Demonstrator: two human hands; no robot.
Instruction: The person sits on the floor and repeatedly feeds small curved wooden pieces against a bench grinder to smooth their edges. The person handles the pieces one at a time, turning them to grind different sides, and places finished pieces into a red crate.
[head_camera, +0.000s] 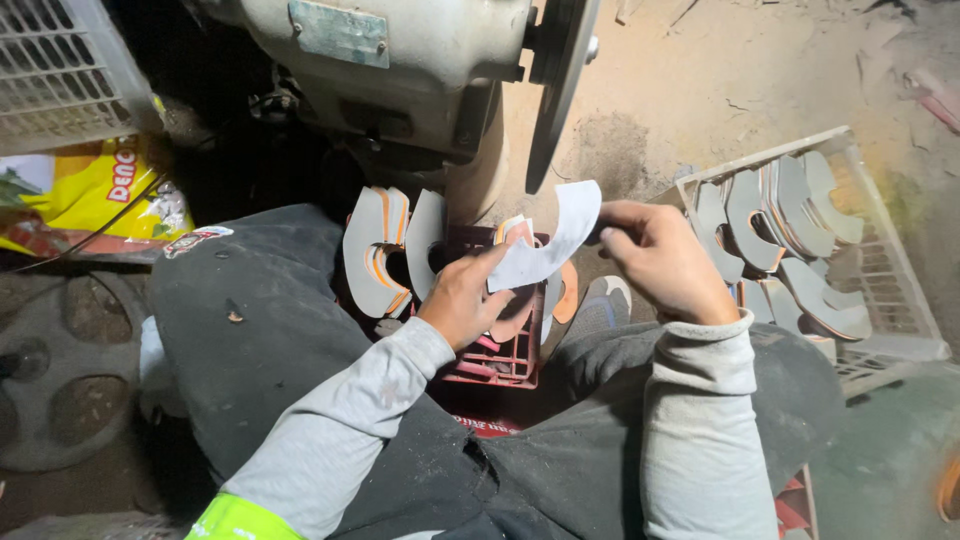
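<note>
— Where is the curved grey crescent-shaped sheet piece (548, 243)?
— Both hands pinch it: left hand (462, 300) at its lower end, right hand (660, 262) at its upper edge, above the red plastic crate (500, 362), just below the grinder's dark disc (556, 80).

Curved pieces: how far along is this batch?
Looks partway. Several curved pieces already lie in the white crate. One pale piece is held by the left hand and right hand. More stand in the red crate.
</note>
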